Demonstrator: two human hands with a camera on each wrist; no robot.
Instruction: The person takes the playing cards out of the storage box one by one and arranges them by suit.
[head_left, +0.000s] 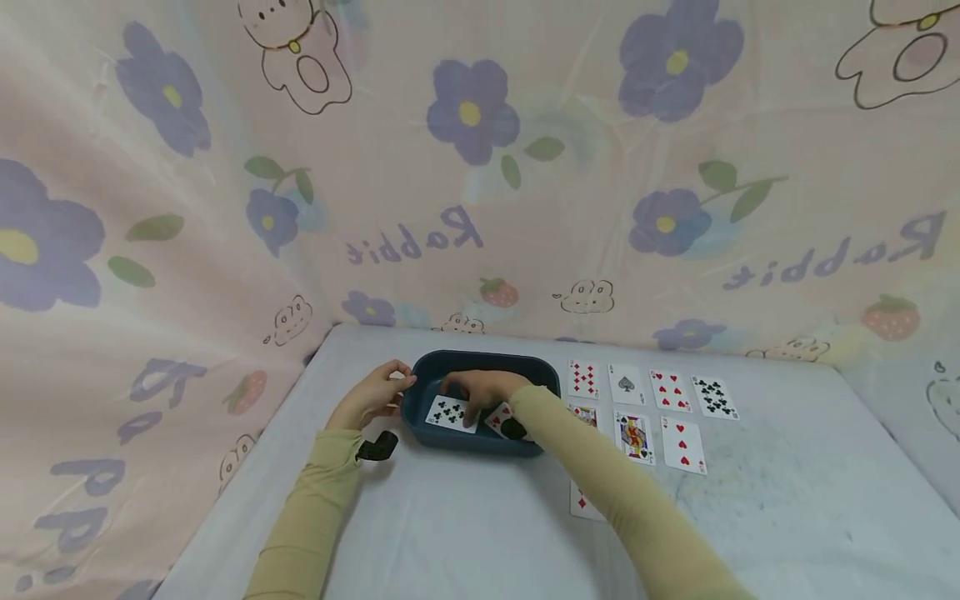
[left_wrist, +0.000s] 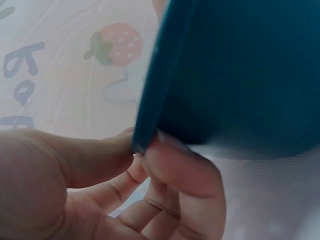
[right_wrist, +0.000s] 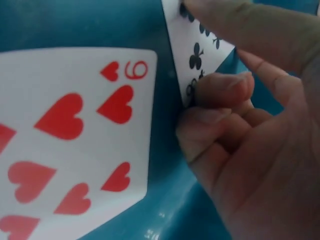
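Note:
My left hand [head_left: 372,396] pinches the left rim of a dark blue oblong tub [head_left: 472,447] between thumb and fingers; the left wrist view shows this hold on the rim [left_wrist: 150,110] up close. Inside the tub, my right hand [head_left: 487,390] grips a clubs playing card [head_left: 446,414], its thumb and fingers at the card's edges. The right wrist view shows that clubs card [right_wrist: 196,55] partly covered by the fingers. Beside it in the tub lies a nine of hearts [right_wrist: 75,135], partly hidden by the right wrist in the head view.
Face-up cards lie in rows right of the tub, among them an ace of spades [head_left: 626,384], a clubs card [head_left: 715,397], a face card [head_left: 634,437] and a three of hearts [head_left: 683,444]. The right forearm partly covers a diamonds card [head_left: 583,502]. Patterned cloth [head_left: 525,208] hangs behind the table.

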